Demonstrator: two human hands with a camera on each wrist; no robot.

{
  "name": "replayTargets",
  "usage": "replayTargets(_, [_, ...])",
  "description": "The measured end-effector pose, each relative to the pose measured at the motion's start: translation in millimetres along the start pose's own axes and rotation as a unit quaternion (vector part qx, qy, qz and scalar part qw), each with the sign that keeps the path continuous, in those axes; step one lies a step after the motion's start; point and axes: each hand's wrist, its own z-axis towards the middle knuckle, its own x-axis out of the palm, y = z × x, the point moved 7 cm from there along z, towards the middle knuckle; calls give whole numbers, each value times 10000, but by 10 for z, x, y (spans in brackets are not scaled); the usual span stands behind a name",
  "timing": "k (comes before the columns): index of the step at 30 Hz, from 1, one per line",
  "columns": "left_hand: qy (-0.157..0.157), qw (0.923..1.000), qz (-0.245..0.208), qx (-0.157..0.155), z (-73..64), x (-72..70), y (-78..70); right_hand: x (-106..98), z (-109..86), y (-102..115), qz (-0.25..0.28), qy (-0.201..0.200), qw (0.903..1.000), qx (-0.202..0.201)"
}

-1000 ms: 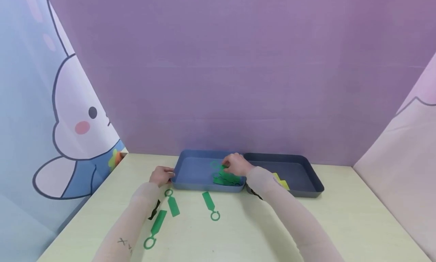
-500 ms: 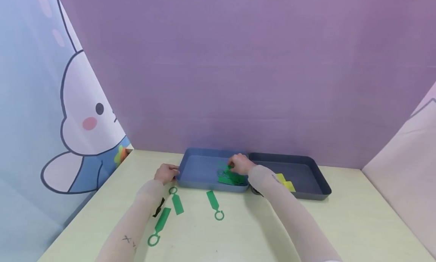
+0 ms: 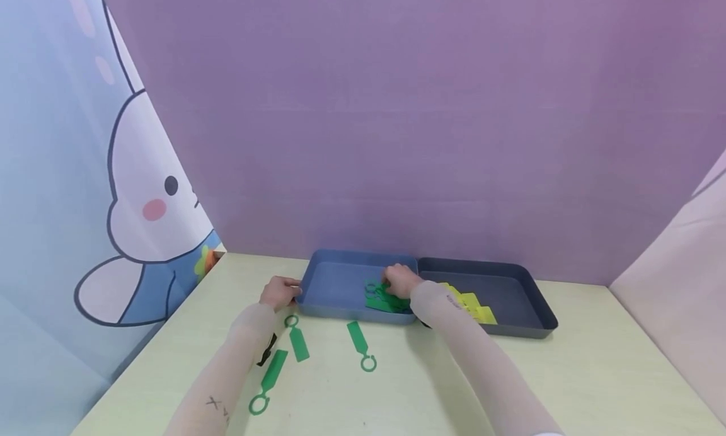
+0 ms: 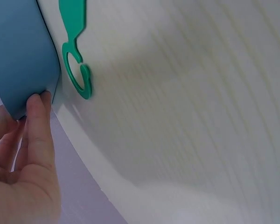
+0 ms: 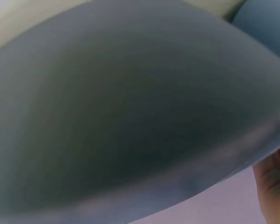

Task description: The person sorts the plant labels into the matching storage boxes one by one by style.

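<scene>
My left hand [image 3: 279,292] grips the left edge of a blue tray [image 3: 334,283]; in the left wrist view its fingers [image 4: 39,133] are on the tray's wall. Inside that tray, at its right end, my right hand [image 3: 403,281] pinches a flat green tag with a ring end, low over a heap of green tags [image 3: 382,302]. Its fingertips are partly hidden. In front of the tray lie three loose green ring tags: one near the left hand [image 3: 298,343], one farther forward [image 3: 274,370], one in the middle [image 3: 358,338].
A dark grey tray [image 3: 510,297] stands against the blue tray's right side, holding several yellow tags [image 3: 482,313] partly behind the right forearm. A black strip-like piece [image 3: 268,351] lies beside the left forearm. Behind the trays rises a purple backdrop [image 3: 397,121].
The right hand has lowered onto the green heap with the tag. More yellow tags show past the right forearm. The left hand stays on the blue tray; the head view has shifted slightly.
</scene>
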Motion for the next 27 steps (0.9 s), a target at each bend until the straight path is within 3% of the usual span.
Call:
replayTargets(9, [5,10000,16,-18,-12,-5,-1,20,-8,-31,-56,-18,10000,30])
replayTargets(20, [18,10000,-80,-31,34,6,19,62,51,-118,-63,112,9993,341])
replayTargets(23, [3,10000,-64,-4,36,5,21,139,142,-221,-79,104,9996,261])
replayTargets(27, [9,10000,-45,-9,22,8,13,129,109,-213,-130,10,9997,225])
